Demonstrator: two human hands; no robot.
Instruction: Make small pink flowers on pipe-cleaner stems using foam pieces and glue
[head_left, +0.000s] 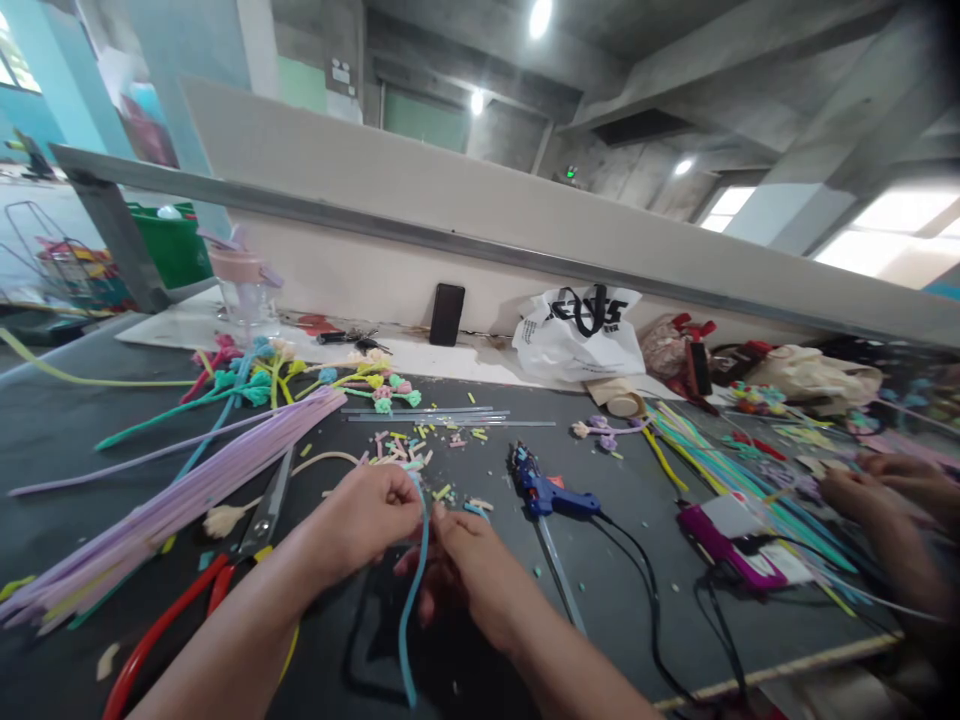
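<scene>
A light blue pipe cleaner (409,625) hangs from my fingers, its free end reaching down over the dark tabletop. My left hand (371,515) pinches the upper part of it between thumb and forefinger. Close beside, my right hand (472,565) has its fingers curled around the stem, partly hidden behind it. Red-handled scissors (262,525) lie left of my left forearm, blades pointing away. Short cut pieces (401,450) in pink, yellow and white are scattered just beyond my hands. A blue glue gun (559,500) rests to the right.
A bundle of lilac pipe cleaners (202,480) and knotted flowers (255,385) lie left. Clear glue sticks (450,415), a phone (447,314) and a white bag (577,335) are farther back. A purple power strip (731,545) with cords lies right, near another person's hands (862,495).
</scene>
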